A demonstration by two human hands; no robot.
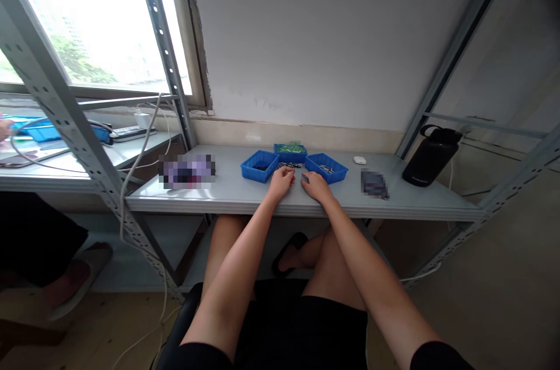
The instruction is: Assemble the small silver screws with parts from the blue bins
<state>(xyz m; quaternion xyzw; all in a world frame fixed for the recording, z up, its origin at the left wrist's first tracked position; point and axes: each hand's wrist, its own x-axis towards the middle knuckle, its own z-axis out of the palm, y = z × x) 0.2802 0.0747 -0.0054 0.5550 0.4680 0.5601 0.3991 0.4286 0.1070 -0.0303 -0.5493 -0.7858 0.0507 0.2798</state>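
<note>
My left hand (pixel 282 181) is over the front middle of the shelf table, fingers pinched together; anything between them is too small to make out. Just right of it, my right hand (pixel 315 187) rests low over the tabletop with fingers loosely bent and slightly apart, nothing visible in them. Behind my hands lies a loose pile of small metal pieces (pixel 289 165). A blue bin (pixel 251 174) with dark small parts stands left of the pile. To the right, another blue bin (pixel 338 176) contains silvery pieces. The back blue bin (pixel 289 156) has green plastic in it.
A white earbud case (pixel 359 160), a blurred dark item (pixel 374 184) and a black bottle (pixel 431 157) are on the right. On the left lies a blurred purple item (pixel 188 172). Metal uprights (pixel 164 37) and a white cable (pixel 125 201) border the table; another person's hand (pixel 5 128) shows far left.
</note>
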